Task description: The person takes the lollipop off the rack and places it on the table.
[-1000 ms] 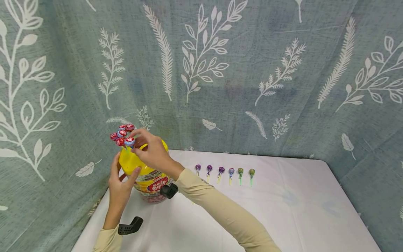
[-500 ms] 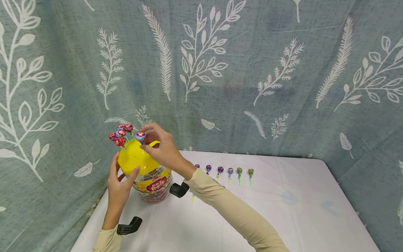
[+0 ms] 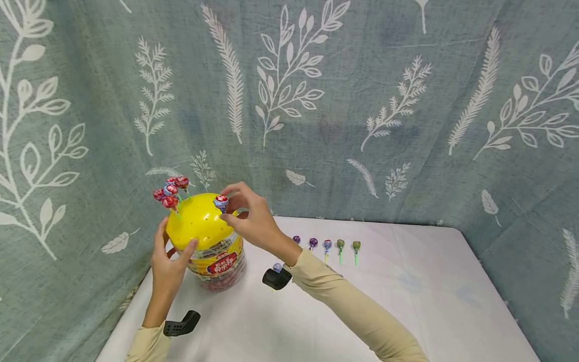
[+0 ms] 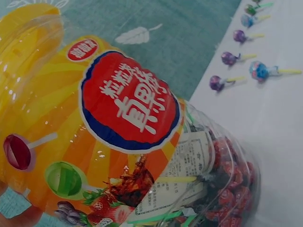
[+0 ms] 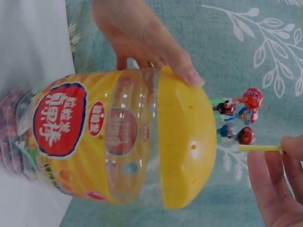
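A clear plastic jar (image 3: 217, 264) full of wrapped lollipops stands at the table's back left, capped by a yellow domed lid (image 3: 196, 223) with small holes. Several red-and-blue lollipops (image 3: 169, 190) stand stuck in the lid's far left side. My left hand (image 3: 171, 249) grips the jar just under the lid, thumb on the lid's rim. My right hand (image 3: 227, 205) pinches one more red-and-blue lollipop (image 3: 221, 202) above the lid's right side. In the right wrist view its yellow stick (image 5: 260, 148) lies between my fingertips (image 5: 277, 182), beside the lid (image 5: 187, 142).
A row of purple, blue and green lollipops (image 3: 332, 245) lies on the white table (image 3: 407, 301) right of the jar; they also show in the left wrist view as lollipops (image 4: 236, 61). A leaf-patterned grey-green curtain (image 3: 316, 100) closes in the back and both sides.
My right hand has carried the pinched lollipop from beside the stuck cluster rightward across the lid to its right side. The left hand has stayed on the jar.
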Demonstrator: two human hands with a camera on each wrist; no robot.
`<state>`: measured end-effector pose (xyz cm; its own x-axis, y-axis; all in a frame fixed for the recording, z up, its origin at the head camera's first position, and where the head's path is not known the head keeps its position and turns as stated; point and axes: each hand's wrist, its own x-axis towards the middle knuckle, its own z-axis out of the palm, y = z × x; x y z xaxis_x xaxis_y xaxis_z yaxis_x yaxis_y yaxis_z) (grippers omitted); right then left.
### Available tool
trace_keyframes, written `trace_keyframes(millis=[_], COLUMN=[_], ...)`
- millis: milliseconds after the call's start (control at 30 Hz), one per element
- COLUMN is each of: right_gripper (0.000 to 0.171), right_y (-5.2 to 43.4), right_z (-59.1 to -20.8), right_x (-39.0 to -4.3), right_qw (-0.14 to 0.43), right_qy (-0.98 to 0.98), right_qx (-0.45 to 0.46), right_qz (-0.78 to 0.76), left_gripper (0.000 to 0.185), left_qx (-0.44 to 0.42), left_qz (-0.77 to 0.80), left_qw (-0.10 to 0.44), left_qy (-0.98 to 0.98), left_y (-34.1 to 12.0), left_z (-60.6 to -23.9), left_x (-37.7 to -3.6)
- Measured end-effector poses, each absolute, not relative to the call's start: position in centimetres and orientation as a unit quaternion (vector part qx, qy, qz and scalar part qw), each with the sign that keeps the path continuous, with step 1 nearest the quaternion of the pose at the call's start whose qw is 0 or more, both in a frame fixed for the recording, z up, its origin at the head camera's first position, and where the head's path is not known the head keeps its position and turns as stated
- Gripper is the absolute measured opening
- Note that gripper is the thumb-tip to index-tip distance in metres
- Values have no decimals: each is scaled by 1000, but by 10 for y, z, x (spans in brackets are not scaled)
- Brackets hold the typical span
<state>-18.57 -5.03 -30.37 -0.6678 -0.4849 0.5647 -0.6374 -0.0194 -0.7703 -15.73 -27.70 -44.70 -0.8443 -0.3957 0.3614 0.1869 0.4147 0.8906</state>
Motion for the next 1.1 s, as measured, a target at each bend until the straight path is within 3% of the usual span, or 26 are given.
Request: trace_keyframes(millis=[733,1100], right_gripper=[39,41], right_y=[-5,20], right_z=[-337,-366], right_x=[-190,-196], right_qw=[17,8], right_qy=[-700,-709], right_qx=[336,284], right_qz=[630,645], left_gripper=[73,76], left_qx=[95,80], left_qz=[-526,-541], left_qw=[300,287], left_qy=[-790,-786], left_y=[-276,-273], left_z=[-444,-443], left_x=[-157,-160])
